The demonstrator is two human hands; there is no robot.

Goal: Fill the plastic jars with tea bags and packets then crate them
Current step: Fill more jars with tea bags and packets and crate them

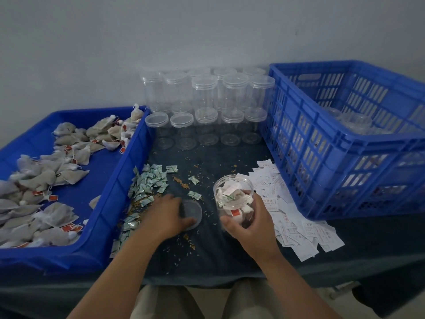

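Observation:
My right hand point(248, 223) grips a clear plastic jar point(232, 192) that is open on top and filled with tea bags and packets. It stands tilted a little over the dark table cloth. My left hand point(166, 214) lies flat on the jar's clear lid point(194, 211), fingers closing on its edge, on the table to the left of the jar. Several green packets point(149, 180) lie just beyond my left hand. White packets point(289, 217) are spread to the right of the jar.
A blue tray point(128, 162) at left holds many tea bags point(46, 178). Several empty lidded jars point(204, 104) stand stacked at the back by the wall. A blue slotted crate point(322, 143) at right holds a few jars. Loose tea crumbs dot the cloth.

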